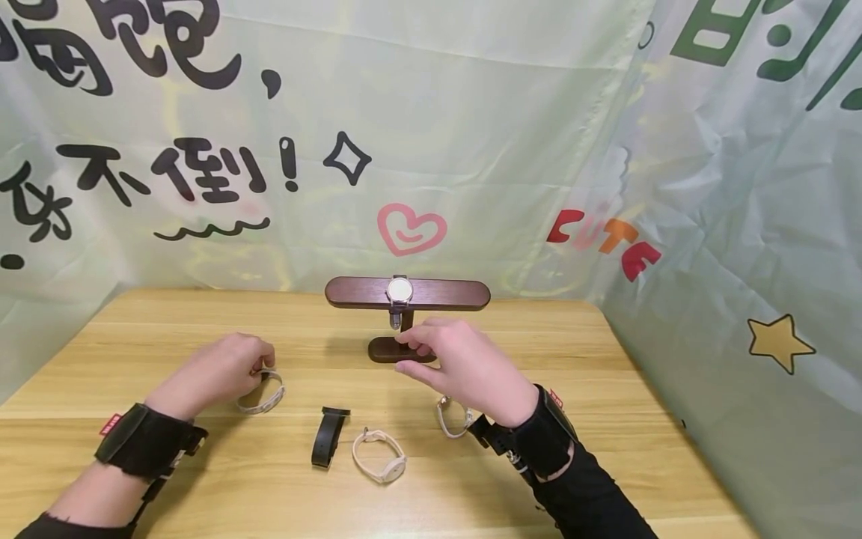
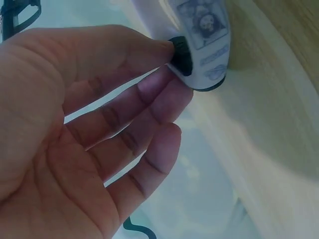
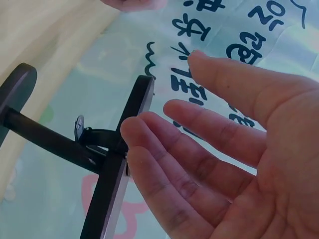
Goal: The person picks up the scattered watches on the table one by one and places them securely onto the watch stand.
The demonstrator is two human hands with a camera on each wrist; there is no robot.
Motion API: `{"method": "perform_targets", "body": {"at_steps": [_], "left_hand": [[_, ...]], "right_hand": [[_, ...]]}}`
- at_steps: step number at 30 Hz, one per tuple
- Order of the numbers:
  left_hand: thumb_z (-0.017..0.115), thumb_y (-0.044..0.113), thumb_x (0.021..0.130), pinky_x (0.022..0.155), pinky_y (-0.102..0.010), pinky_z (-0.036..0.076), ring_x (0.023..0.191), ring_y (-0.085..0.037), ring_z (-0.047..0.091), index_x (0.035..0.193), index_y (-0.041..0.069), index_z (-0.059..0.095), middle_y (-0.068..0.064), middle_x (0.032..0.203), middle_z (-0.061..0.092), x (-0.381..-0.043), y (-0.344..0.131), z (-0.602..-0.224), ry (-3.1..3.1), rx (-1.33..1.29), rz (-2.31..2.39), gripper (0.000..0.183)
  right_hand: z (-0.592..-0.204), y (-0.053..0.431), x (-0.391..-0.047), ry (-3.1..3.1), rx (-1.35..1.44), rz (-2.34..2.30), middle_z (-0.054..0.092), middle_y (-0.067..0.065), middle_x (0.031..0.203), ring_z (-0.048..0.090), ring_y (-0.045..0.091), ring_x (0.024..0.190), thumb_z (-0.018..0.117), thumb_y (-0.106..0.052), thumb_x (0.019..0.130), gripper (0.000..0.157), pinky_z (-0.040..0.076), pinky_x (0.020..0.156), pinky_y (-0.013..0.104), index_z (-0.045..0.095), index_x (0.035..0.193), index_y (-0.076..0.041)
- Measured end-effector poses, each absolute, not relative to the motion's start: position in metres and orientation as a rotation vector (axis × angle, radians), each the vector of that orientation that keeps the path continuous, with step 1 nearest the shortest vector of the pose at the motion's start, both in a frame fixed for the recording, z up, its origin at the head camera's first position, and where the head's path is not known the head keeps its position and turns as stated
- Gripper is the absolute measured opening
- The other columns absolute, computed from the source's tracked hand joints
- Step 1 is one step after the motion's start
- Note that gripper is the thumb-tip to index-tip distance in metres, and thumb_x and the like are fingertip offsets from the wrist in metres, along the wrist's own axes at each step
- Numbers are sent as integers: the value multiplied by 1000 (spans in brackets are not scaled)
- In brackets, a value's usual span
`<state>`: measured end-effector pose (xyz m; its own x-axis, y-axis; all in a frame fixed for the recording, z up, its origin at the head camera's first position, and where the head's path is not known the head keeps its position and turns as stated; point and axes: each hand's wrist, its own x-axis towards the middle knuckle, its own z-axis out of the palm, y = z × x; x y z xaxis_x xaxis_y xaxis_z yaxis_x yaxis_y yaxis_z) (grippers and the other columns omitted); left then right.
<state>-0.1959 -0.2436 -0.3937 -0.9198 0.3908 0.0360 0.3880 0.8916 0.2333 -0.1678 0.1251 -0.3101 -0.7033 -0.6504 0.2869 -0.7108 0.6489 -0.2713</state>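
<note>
Pale band [image 2: 207, 37] is hanging from my left hand [image 1: 225, 370], over the left part of the table [image 1: 256, 486]. I'm pinching it between thumb and finger at the dark piece on its end; my other fingers are curving loosely, clear of it. From the fingertips, the loop is extending toward the near side, and in the head view it's slanting from near left to far right. Can't tell whether its lower edge is touching the wood.

Key relation, my read: the stand [image 1: 451, 293] is lying right and far of the band, well apart, its crossbar running left-right. So the loop's slant isn't matching the bar's axis. The left hand is the one carrying, but the right hand [image 1: 471, 367] is sitting much nearer the stand.

Right hand: I'm holding nothing I can see, thumb and fingers parted, in front of the post and base. In the right wrist view my fingertips are overlapping the crossbar; contact, can't tell. A round-faced watch [image 1: 399, 290] is sitting about mid-bar, strap end dangling below, leaving bare bar on both sides.

Near side: black strap [image 1: 328, 438] and white watch [image 1: 393, 470] are lying between my hands; another white loop [image 1: 444, 423] is lying just beside my right wrist.
</note>
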Motion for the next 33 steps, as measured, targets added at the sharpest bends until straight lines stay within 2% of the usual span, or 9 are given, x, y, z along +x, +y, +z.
{"method": "perform_targets", "body": {"at_steps": [10,17,22,25,28,33], "left_hand": [[63,-16,77,62,-29,46,74,-12,53,79,23,71,5,82,65,-194,-241,-397,3088,712,311,39],[60,-17,74,64,-28,48,73,-8,55,77,23,69,8,80,63,-194,-235,-401,3132,804,289,41],[57,-17,72,65,-28,51,75,-7,57,79,23,70,9,82,63,-193,-233,-401,3127,854,303,43],[58,-18,72,67,-29,56,77,-8,61,81,22,73,8,84,64,-194,-233,-403,3122,882,329,43],[58,-18,72,70,-30,59,80,-10,64,85,21,75,7,87,66,-195,-233,-404,3129,893,356,44],[65,-16,70,73,-39,60,84,-20,67,97,10,75,-3,93,70,-195,-239,-400,3171,825,412,38]], "right_hand": [[-315,119,-166,-2734,1165,506,80,3,122,78,17,103,79,-33,100,36,64,90,34,77,128,-11],[-320,117,-164,-2724,1179,464,81,1,122,77,15,106,78,-34,100,36,64,93,34,77,129,-12],[-323,115,-164,-2693,1187,423,81,-1,118,75,11,98,80,-36,99,36,62,84,29,78,128,-14],[-322,115,-163,-2682,1189,406,81,-1,118,74,11,95,80,-35,99,35,60,79,27,79,127,-14],[-322,115,-163,-2685,1190,407,80,0,119,76,13,99,80,-34,99,35,61,81,30,79,127,-14],[-323,116,-164,-2688,1191,419,80,3,120,77,17,105,80,-35,99,36,63,87,35,79,127,-13]]}}
